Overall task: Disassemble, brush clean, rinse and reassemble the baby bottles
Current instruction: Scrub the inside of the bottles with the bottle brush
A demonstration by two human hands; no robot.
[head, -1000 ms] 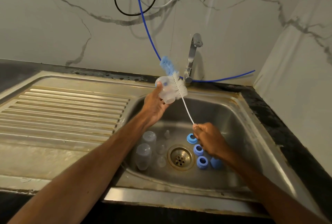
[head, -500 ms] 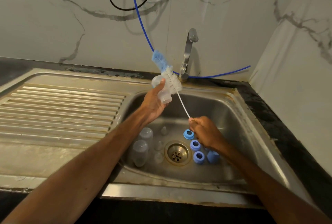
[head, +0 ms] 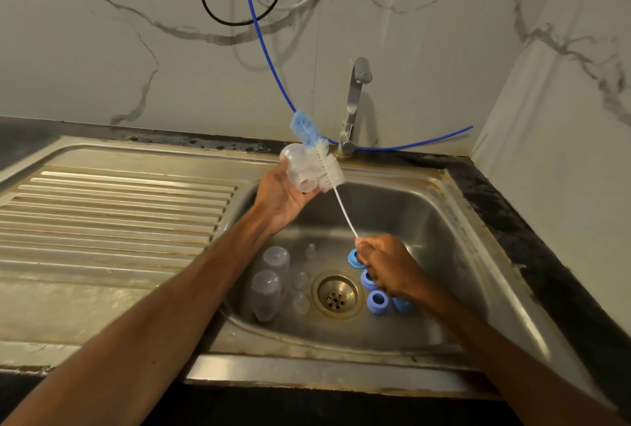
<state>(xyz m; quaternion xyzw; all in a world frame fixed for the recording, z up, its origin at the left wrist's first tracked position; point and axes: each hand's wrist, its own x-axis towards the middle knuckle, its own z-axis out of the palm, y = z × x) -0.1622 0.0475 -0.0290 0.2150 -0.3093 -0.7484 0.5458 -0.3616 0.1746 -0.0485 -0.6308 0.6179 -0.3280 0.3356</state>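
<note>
My left hand [head: 285, 198] grips a clear baby bottle [head: 299, 169] above the back left corner of the sink basin [head: 440, 248]. My right hand [head: 386, 265] pinches the thin white handle of a bottle brush [head: 327, 166]; its white bristles and blue sponge tip lie against the outside of the bottle. In the basin lie two more clear bottles [head: 268, 285], clear teats [head: 301, 289] and several blue collar rings [head: 377, 302], some of them hidden behind my right hand.
A steel tap [head: 355, 101] stands right behind the brush. The drain [head: 336, 295] is in the basin's middle. A ribbed draining board [head: 112, 214] stretches to the left. Blue, black and white hoses [head: 263, 36] hang on the marble wall; a side wall closes the right.
The brush has slid slightly along the outside of the bottle while both hands keep their grip. The view has shifted a little.
</note>
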